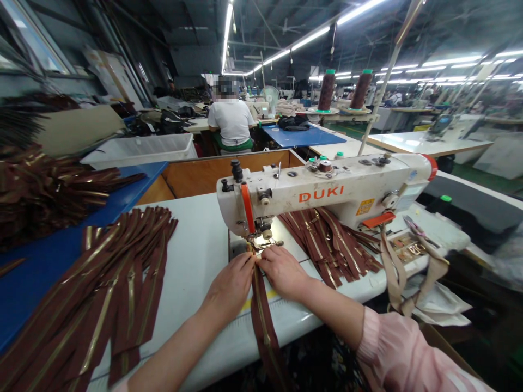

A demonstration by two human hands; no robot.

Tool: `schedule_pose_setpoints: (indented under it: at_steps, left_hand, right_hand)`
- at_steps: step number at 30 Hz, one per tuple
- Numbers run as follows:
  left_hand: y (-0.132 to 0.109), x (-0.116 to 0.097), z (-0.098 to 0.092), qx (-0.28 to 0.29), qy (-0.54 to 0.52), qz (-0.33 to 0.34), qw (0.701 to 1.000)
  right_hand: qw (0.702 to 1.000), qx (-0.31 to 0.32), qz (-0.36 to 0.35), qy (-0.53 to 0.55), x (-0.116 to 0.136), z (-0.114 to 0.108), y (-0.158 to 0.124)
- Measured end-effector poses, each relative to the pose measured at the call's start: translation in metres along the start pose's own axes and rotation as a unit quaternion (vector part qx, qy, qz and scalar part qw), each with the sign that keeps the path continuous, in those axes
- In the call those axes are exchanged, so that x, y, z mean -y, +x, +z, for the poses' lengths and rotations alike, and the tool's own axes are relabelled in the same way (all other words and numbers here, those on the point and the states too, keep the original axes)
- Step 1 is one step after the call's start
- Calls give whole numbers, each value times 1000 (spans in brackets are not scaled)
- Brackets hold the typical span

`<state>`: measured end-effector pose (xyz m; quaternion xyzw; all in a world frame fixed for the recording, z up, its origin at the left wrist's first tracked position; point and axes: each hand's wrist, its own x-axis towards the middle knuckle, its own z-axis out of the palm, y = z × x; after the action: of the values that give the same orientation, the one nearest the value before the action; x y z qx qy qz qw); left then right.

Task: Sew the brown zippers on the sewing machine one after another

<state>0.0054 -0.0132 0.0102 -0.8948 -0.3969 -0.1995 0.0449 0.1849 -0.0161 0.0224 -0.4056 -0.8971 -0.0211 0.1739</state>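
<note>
A white sewing machine (pixel 327 190) marked DUKI stands before me with its needle area lit. Just in front of the presser foot, my left hand (pixel 233 280) and my right hand (pixel 284 271) meet, fingertips pinched on a brown zipper (pixel 263 326) with gold teeth. One end of this zipper lies at the foot; the rest hangs down over the table's front edge. My fingers cover the part between them. Many similar brown zippers (pixel 110 288) are heaped to my left. Another bunch of zippers (pixel 327 245) lies under the machine arm on the right.
Scissors (pixel 419 227) and a small tray of metal parts (pixel 408 246) sit at the right end, beside a beige strap (pixel 392 267). A blue table (pixel 24 294) with more zippers adjoins on the left. Ahead, a person in a white shirt (pixel 231 121) sits facing away.
</note>
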Motion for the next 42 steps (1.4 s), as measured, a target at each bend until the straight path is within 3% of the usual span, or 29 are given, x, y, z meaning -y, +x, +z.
schedule_pose_setpoints:
  at_steps: [25,28,35,42]
  left_hand:
    - [2,-2,0,-10,19,-25,999]
    - [-9,-15,-5,-16,25,-19,999]
    - [-50,-74,-18,-28,16,40,999]
    - [-43,-86,-18,-29,-9,-22,999]
  right_hand:
    - [999,-1,30,34,-1,-2,1]
    - [997,-13,47,67,2,-3,-7]
    - [984,-31,77,160,23,-8,-41]
    - [973,-58,113,194,29,-5,-45]
